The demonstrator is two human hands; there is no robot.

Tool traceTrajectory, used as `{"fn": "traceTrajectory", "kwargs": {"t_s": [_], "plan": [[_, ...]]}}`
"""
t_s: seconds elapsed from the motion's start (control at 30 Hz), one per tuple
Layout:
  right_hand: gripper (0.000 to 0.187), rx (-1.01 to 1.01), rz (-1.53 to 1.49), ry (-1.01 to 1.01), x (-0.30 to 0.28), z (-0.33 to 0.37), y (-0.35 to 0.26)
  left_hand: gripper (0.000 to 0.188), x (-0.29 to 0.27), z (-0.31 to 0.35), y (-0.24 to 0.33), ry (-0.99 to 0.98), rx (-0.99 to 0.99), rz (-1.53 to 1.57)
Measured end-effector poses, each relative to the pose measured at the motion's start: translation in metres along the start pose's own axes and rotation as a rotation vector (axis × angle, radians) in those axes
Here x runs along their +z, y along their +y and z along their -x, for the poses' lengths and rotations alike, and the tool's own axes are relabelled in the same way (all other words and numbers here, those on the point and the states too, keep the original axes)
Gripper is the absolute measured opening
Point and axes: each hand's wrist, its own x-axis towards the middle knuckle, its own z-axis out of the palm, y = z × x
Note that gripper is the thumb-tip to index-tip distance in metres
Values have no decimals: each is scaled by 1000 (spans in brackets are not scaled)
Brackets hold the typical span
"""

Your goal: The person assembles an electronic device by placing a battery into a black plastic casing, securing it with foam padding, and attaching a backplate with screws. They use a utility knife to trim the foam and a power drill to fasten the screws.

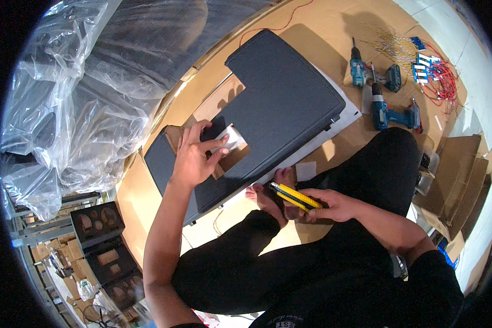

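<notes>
Clasped in the right hand (335, 205), just below-right of centre: a yellow utility knife (297, 195), tip indistinct. The left hand (194, 157) — fingers parted, hold unclear — partly hides the black panel (290, 82), mid-frame.

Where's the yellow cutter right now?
Head view, right of centre and below the dark panel: the yellow cutter is in the right hand.

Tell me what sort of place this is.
Probably a workshop or assembly area: two drills, a tangle of red wires and a yellow cutter in the right hand suggest it.
</notes>
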Motion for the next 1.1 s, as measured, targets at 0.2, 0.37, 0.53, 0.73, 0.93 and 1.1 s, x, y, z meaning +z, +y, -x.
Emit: {"fn": "traceTrajectory", "kwargs": {"t_s": [0.2,0.37,0.53,0.73,0.93,1.1], "plan": [[54,77,394,98,-2,-9,-8,34,20,10,-26,-45,-115,380],[47,5,576,285,-11,-9,-1,34,25,13,-34,-30,-70,354],[43,73,677,287,-10,-10,16,38,29,15,-35,-75,-92,345],[45,257,1393,273,-51,-35,11,35,30,24,-50,-71,-43,326],[47,893,1553,-19,-136,-61,29,43,33,20,-48,-30,-10,338],[51,710,1734,44,-90,-64,21,63,41,21,-52,120,-58,513]]}}
